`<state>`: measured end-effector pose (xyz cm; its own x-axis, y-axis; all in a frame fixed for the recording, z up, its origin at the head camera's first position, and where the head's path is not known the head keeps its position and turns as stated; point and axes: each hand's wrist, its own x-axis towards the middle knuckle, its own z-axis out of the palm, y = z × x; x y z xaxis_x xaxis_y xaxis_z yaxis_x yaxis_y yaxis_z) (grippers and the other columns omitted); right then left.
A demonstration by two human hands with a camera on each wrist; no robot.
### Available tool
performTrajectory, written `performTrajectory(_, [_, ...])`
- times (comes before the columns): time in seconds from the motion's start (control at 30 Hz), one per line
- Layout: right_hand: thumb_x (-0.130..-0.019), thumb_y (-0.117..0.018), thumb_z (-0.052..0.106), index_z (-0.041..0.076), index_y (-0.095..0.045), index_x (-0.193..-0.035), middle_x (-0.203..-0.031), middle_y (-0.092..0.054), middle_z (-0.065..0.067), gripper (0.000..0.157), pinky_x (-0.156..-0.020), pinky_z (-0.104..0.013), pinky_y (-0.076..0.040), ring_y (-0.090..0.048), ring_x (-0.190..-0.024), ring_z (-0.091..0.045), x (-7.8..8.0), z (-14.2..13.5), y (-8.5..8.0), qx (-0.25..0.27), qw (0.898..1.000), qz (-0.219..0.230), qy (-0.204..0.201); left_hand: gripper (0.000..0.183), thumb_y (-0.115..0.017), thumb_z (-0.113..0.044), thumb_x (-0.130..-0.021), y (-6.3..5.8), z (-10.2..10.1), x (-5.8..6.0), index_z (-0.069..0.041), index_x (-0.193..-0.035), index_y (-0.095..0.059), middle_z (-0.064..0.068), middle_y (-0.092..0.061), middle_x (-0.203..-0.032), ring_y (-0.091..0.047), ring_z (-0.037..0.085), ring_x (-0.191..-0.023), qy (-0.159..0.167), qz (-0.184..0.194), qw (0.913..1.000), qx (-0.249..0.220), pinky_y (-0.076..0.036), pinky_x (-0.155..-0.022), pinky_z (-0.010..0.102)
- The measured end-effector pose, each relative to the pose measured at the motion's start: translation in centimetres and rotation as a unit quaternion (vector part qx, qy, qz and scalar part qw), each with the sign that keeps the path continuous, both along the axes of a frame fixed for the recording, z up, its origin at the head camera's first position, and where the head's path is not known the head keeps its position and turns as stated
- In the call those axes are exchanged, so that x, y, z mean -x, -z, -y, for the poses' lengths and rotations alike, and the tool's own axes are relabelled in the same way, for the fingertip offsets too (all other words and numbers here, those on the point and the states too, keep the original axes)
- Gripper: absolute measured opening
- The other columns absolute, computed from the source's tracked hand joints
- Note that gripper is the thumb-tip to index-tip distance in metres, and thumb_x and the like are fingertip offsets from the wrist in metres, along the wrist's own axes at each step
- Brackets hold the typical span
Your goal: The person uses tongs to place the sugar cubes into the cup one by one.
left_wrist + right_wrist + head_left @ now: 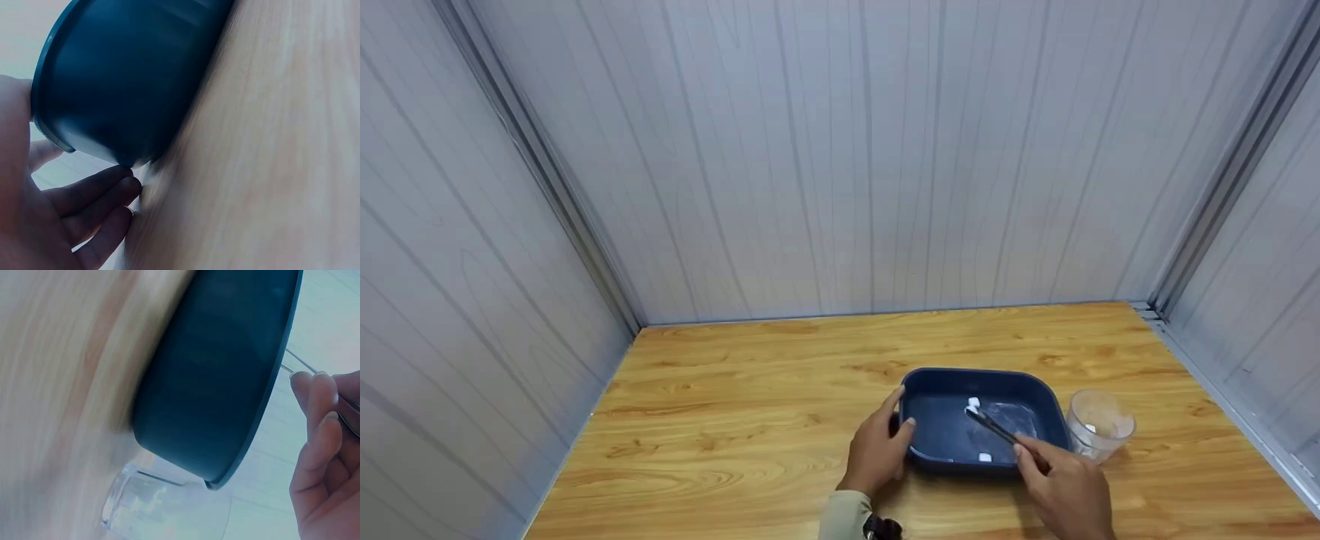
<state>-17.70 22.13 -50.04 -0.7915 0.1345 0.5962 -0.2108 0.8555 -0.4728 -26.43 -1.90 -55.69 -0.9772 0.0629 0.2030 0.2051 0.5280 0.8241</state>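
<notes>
A dark blue rectangular dish (911, 431) sits on the wooden table. My left hand (877, 446) holds its left side, thumb at the rim and fingers along the outer wall. Fingertips (121, 222) of that hand reach down close to the tabletop in the left wrist view. In my right hand (1065, 484), tweezers (994, 427) are pinched between thumb and fingers. Their tips are low inside the dish, at a small white piece beside a white cube (974, 402). Another white cube (985, 457) lies by the near wall. Two thin prongs show past the rim in the right wrist view.
A clear cup (1101, 424) with some white pieces inside stands close against the dish's right side. Wooden tabletop (720, 420) extends to the left. Pale panel walls (825, 165) rise at the back and both sides.
</notes>
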Motion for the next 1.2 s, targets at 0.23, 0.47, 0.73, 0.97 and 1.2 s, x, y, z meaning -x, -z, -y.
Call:
performTrajectory(0.23, [-0.077,-0.073,0.019,0.016,-0.077,-0.091,-0.06,-0.058,0.014,0.015,-0.052,-0.03,-0.039,-0.048,-0.054,-0.007,-0.2,-0.2,-0.1,-0.005,1.0,0.009,0.004,0.051,-0.056,-0.038,-0.09,0.1,0.0,0.0,-0.041,-0.139,-0.039,-0.012,-0.051,-0.129,-0.051,0.009,-0.109,-0.001,-0.001,1.0,0.006,-0.041,-0.089,0.041])
performTrajectory(0.47, [-0.074,-0.075,0.018,0.016,-0.077,-0.089,-0.064,-0.063,0.008,0.016,-0.054,-0.037,-0.043,-0.055,-0.058,-0.01,-0.4,-0.5,-0.1,-0.009,1.0,-0.011,0.008,0.051,-0.056,-0.038,-0.091,0.2,0.0,0.0,-0.041,-0.139,-0.039,-0.015,-0.046,-0.133,-0.047,0.01,-0.117,0.0,-0.003,1.0,0.006,-0.04,-0.092,0.042])
performTrajectory(0.73, [-0.076,-0.073,0.018,0.015,-0.077,-0.09,-0.063,-0.062,0.009,0.015,-0.054,-0.034,-0.042,-0.049,-0.055,-0.009,-0.5,-0.6,-0.7,-0.003,1.0,0.013,0.026,0.051,-0.056,-0.038,-0.09,0.1,-0.1,0.1,-0.043,-0.138,-0.039,-0.016,-0.047,-0.132,-0.046,0.01,-0.118,-0.005,0.004,1.0,0.005,-0.039,-0.094,0.042])
performTrajectory(0.97, [-0.075,-0.074,0.017,0.014,-0.077,-0.089,-0.059,-0.059,0.011,0.015,-0.052,-0.032,-0.04,-0.047,-0.053,-0.009,-0.6,-1.1,-0.8,0.0,1.0,-0.005,0.027,0.051,-0.056,-0.038,-0.09,0.0,-0.1,0.1,-0.044,-0.138,-0.038,-0.012,-0.05,-0.129,-0.049,0.011,-0.115,-0.005,0.006,0.9999,0.007,-0.04,-0.092,0.042])
performTrajectory(1.2, [-0.075,-0.075,0.018,0.016,-0.077,-0.089,-0.058,-0.055,0.014,0.014,-0.051,-0.03,-0.038,-0.046,-0.053,-0.008,-0.6,-1.3,-1.1,0.001,0.999,-0.011,0.035,0.052,-0.056,-0.037,-0.09,0.0,-0.1,0.1,-0.043,-0.139,-0.038,-0.01,-0.053,-0.127,-0.051,0.011,-0.11,-0.005,0.002,0.9999,0.015,-0.041,-0.089,0.041])
